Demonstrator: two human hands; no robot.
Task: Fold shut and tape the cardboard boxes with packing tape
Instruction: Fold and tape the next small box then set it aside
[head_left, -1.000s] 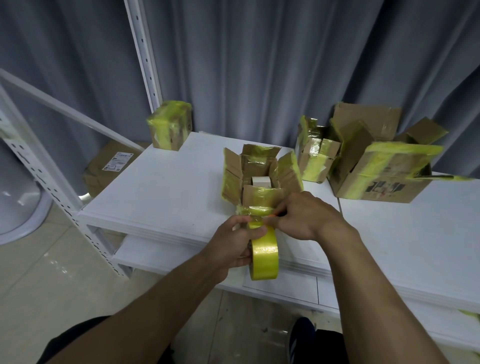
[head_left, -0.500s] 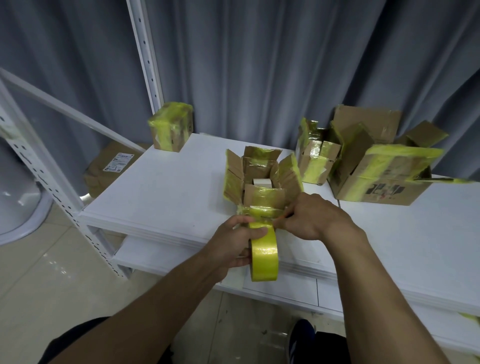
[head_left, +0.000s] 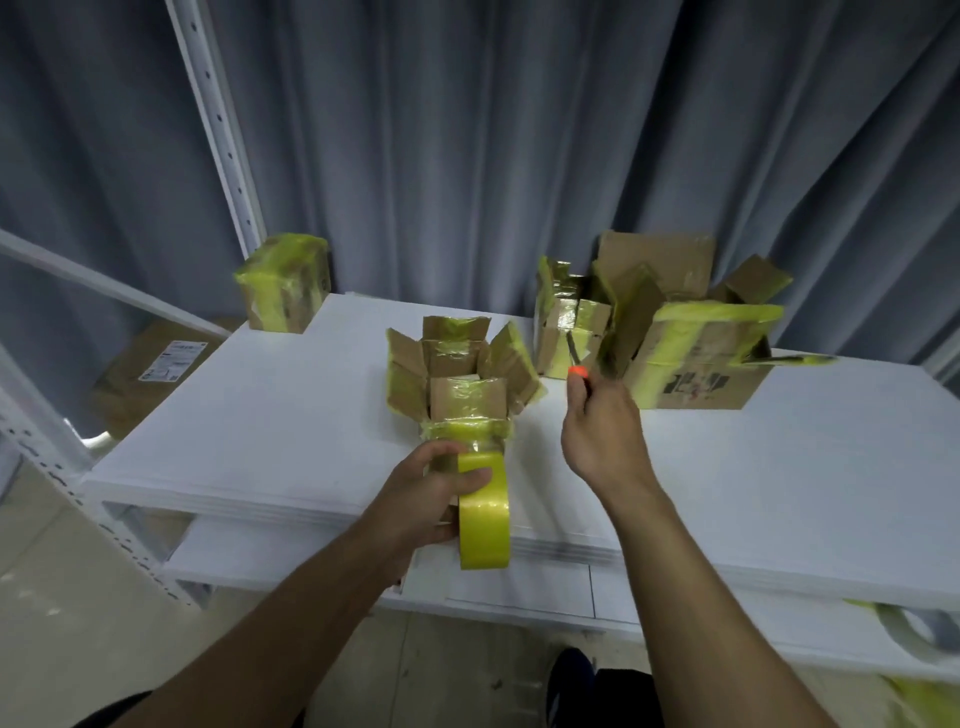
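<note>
Open box (head_left: 462, 387) sits near the front edge of the white table (head_left: 260, 415), about mid-width, w/ all four flaps standing up & splayed out. It's plain brown cardboard, creased & worn, w/ patches of glossy yellow tape stuck over the flaps & inner walls; a thick crumpled band of the same tape (head_left: 465, 430) runs across the bottom of its near side. Something pale shows inside, can't tell what. L hand (head_left: 431, 499) grips the yellow roll (head_left: 483, 514) just in front of the box, fingers curled over the roll's top, thumb on the far side, roll upright on edge & hanging past the table edge. A short stretch of tape runs from the roll up to that band, so roll & box are joined. R hand (head_left: 602, 431) is raised to the right of the box, apart from it, fingers curled round a thin dark tool (head_left: 575, 364) w/ an orange bit by the fingertips; too blurred to say what kind. Back left corner: a small sealed box (head_left: 283, 283), mostly wrapped in yellow. Back right: a small open box (head_left: 563, 332) touching a big one (head_left: 696, 364), both flaps up, both w/ yellow strips. Grey curtain (head_left: 519, 130) behind, white shelf post (head_left: 218, 130) at left, one more carton (head_left: 156, 374) w/ a label on the floor at left.
</note>
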